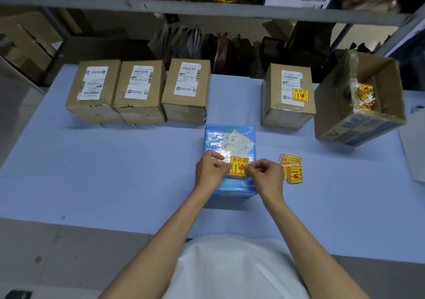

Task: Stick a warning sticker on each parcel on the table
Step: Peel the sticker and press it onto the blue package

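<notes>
Blue parcel: plastic-wrapped, lying flat on the table straight in front of the person, and it is the one being worked on.
Warning sticker: yellow and red, over the blue parcel's near right part, just below its white label. Whether it is fully stuck down cannot be told.
Left hand: at the blue parcel's near left, fingers curled, thumb and fingertips pinching the sticker's left edge.
Right hand: at the blue parcel's near right, pinching the sticker's right edge.
Done: stickered box, beyond the blue parcel and to its right, already carries its yellow mark on the shipping label.
Left to do: three brown boxes, beyond the blue parcel and to its left, side by side, show white labels only.
Spare stickers: a small heap just right of the blue parcel, seemingly enough for those three.
Open carton: far right of the blue parcel, tipped, with crumpled scraps inside.
Progress: one parcel finished, a second nearly there, three waiting, so it looks a little under halfway.
</notes>
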Available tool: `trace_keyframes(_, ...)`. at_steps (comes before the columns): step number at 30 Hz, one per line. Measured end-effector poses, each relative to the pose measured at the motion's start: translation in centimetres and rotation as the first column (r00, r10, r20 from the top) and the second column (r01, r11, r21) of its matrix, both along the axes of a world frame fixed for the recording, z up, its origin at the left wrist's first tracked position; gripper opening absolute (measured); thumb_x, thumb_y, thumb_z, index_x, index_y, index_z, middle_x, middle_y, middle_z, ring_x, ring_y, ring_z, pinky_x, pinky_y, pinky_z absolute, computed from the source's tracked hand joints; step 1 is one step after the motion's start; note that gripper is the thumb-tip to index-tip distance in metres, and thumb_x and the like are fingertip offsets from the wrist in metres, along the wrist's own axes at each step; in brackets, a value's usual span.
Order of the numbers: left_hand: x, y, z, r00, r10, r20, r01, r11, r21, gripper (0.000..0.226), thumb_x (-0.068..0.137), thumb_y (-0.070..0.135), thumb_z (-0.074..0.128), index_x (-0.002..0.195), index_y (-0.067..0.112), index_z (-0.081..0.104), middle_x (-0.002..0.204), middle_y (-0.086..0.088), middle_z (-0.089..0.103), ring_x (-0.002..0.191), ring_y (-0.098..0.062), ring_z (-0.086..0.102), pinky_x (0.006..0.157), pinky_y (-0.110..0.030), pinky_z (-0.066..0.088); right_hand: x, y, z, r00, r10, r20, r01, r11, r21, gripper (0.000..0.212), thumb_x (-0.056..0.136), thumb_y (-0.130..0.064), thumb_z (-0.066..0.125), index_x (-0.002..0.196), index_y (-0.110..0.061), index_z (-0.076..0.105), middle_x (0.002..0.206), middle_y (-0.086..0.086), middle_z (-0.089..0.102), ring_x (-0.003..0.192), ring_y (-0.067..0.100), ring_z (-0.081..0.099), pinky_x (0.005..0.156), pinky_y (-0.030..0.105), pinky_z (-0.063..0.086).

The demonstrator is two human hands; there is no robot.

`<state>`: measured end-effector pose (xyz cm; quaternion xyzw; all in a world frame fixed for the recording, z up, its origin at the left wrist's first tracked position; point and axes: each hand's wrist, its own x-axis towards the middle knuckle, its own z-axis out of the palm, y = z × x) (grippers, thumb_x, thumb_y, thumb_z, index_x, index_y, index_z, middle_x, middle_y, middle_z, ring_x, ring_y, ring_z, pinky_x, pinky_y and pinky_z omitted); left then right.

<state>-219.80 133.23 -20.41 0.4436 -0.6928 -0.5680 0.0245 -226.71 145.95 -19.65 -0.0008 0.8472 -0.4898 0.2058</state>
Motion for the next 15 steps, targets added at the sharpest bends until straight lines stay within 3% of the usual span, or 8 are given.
trace_keyframes(6,-0.12,0.07,-0.38,0.998,-0.023,0.051,0.025,0.999,-0.048,0.027,0.074,0.023,0.079,0.086,0.018,0.055,0.083,-0.001,0.07,0.084,-0.017,0.066,0.076,-0.031,0.053,-0.23,-0.24,-0.56,1.0,0.011,-0.005,-0.011,0.997,0.076,0.007,0.074,-0.01,0.075,0.07,-0.014,0.07,0.068,0.001,0.069,0.068,0.016,0.067,0.071,0.042,0.058)
trace_keyframes(11,-0.35,0.11,-0.4,0.995,-0.057,0.076,0.066,0.991,-0.119,0.029,0.07,0.02,0.079,0.074,0.022,0.051,0.074,0.0,0.068,0.08,-0.02,0.065,0.073,-0.033,0.051,-0.15,-0.46,-0.59,0.991,0.106,-0.084,-0.09,0.981,0.173,0.013,0.075,-0.01,0.073,0.067,-0.018,0.065,0.061,-0.004,0.064,0.066,0.017,0.064,0.067,0.035,0.053)
trace_keyframes(15,-0.49,-0.08,-0.43,0.992,-0.082,0.097,0.096,0.984,-0.151,0.03,0.066,0.018,0.079,0.074,0.02,0.05,0.071,-0.001,0.068,0.079,-0.022,0.065,0.071,-0.033,0.052,-0.16,-0.67,-0.88,0.976,0.181,-0.119,-0.142,0.95,0.279,0.008,0.075,-0.016,0.07,0.071,-0.018,0.063,0.07,-0.001,0.068,0.073,0.021,0.065,0.067,0.034,0.052)
